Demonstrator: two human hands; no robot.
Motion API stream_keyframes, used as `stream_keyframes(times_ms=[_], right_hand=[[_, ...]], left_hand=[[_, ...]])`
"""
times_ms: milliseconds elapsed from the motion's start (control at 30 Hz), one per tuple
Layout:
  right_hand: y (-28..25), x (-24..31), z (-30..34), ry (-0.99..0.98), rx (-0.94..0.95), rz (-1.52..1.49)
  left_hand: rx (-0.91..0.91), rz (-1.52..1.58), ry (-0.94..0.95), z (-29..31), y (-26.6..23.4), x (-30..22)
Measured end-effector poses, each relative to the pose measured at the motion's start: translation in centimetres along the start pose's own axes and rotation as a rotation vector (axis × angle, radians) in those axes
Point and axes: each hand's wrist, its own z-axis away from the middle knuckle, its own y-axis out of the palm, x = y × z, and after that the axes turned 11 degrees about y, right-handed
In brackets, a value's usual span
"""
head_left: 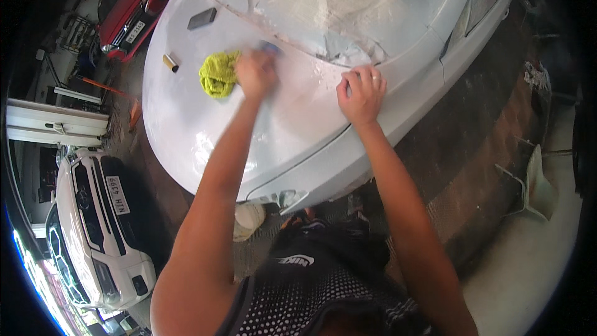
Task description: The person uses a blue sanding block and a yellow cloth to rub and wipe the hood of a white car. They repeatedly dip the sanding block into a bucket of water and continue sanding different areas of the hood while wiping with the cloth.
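A white car's hood spreads in front of me, its surface wet or glossy in patches. My left hand is on the hood, blurred by motion, with its fingers closed on a small bluish-grey pad. Beside that hand lies a crumpled yellow-green cloth. My right hand rests near the hood's edge below the windshield, fingers curled; a bit of something grey shows by its thumb, too small to name. Farther up the hood are a dark grey block and a short curled tube-like piece.
Paper and plastic sheeting cover the windshield. A white bucket stands on the floor below the bumper. A white car and a red car are to the left. At the right is a white plastic chair.
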Motion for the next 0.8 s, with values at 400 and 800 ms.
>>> stream_keyframes(times_ms=[400,800], right_hand=[[0.5,-0.1,-1.1,0.006,-0.011,0.018],[0.2,-0.5,-0.8,-0.001,-0.017,0.02]], left_hand=[[-0.161,-0.221,-0.141,-4.0,1.1,0.3],[-0.146,-0.167,0.205,0.8,2.8,-5.7]])
